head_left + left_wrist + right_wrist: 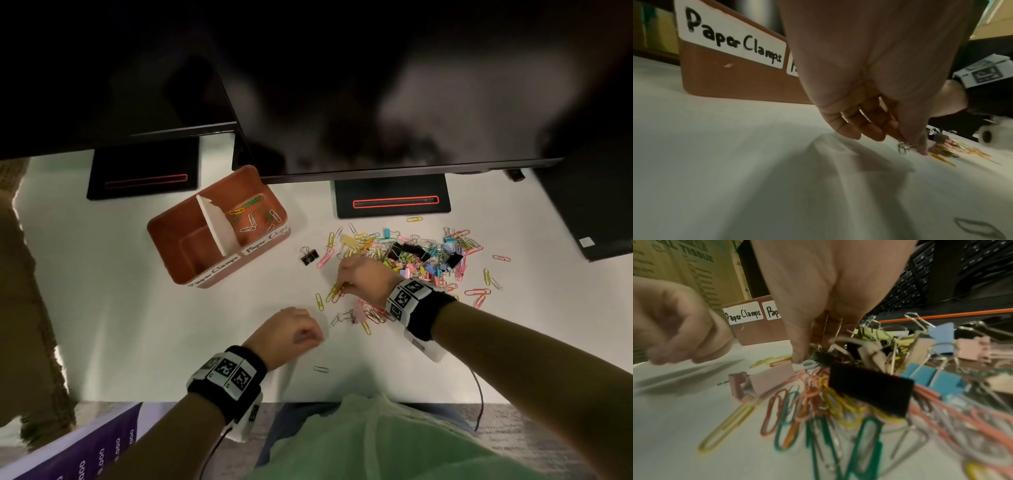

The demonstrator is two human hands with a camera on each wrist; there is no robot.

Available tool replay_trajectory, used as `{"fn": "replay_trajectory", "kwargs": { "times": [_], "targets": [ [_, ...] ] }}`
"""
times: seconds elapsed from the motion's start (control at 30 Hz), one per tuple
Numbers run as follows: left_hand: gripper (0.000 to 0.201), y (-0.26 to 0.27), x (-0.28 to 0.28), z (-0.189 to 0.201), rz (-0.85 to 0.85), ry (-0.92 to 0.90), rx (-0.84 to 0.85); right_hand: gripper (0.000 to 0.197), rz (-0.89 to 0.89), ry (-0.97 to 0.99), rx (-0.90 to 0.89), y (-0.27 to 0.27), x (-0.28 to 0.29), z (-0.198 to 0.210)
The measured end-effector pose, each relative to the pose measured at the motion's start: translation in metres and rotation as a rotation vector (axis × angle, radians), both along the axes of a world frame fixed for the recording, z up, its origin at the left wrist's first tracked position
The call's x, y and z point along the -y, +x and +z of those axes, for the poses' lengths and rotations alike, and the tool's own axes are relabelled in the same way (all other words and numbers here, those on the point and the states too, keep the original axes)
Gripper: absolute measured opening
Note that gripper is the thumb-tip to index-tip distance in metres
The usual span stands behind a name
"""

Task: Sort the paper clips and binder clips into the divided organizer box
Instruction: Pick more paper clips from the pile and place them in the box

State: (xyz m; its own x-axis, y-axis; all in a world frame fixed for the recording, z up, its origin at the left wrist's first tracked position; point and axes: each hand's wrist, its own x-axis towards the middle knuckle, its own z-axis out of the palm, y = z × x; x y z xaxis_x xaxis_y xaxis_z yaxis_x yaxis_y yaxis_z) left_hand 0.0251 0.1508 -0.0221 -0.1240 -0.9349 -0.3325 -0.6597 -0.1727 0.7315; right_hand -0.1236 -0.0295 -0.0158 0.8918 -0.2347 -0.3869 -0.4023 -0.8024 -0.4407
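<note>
Fingers of my right hand (pixel 363 277) pinch yellow paper clips (pixel 334 293) beside the pile (pixel 411 255), gathering for the organizer box (pixel 219 226); my left hand (pixel 291 330) pinches a silver clip (pixel 902 148).

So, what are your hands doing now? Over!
Right hand pinching yellow paper clips. Left hand pinching a silver clip. Brown divided box: clamp side bare. Nothing blocking.

The left hand (pixel 291 330) hovered low over the middle of the table, near its front edge, knuckles up and fingers (pixel 851 129) curled downward; a small silver clip hung at its fingertips in the left wrist view. The right hand (pixel 363 275) reached farther in toward the table's centre, palm down, its fingertips (pixel 799 353) pinched together. Both forearms came in from the front edge, each wrist banded in black.
</note>
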Motion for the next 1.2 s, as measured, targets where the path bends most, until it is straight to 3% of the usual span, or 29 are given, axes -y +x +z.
{"fn": "replay_trajectory", "kwargs": {
  "times": [0.17,0.27,0.63,0.87,1.07,1.2],
  "targets": [
    [0.022,-0.016,-0.008,-0.004,-0.21,0.044,0.124,0.018,-0.036,-0.042,-0.036,0.003,0.001,0.001],
    [0.017,-0.024,-0.012,-0.01,-0.324,-0.004,0.242,0.011,-0.063,-0.03,-0.049,0.005,0.001,0.003],
    [0.005,-0.01,0.003,-0.016,-0.008,-0.13,0.246,0.015,-0.11,-0.002,-0.107,0.01,0.001,0.007],
    [0.006,0.0,0.024,-0.017,0.217,-0.111,0.12,0.021,-0.049,-0.009,-0.133,0.013,0.004,0.011],
    [0.005,0.009,0.044,-0.014,0.096,-0.145,0.158,0.02,-0.173,0.054,-0.033,0.025,0.023,0.02],
    [0.011,0.011,0.049,-0.017,-0.039,-0.16,0.175,0.018,-0.175,0.058,-0.072,0.042,0.032,0.018]
  ]
}}
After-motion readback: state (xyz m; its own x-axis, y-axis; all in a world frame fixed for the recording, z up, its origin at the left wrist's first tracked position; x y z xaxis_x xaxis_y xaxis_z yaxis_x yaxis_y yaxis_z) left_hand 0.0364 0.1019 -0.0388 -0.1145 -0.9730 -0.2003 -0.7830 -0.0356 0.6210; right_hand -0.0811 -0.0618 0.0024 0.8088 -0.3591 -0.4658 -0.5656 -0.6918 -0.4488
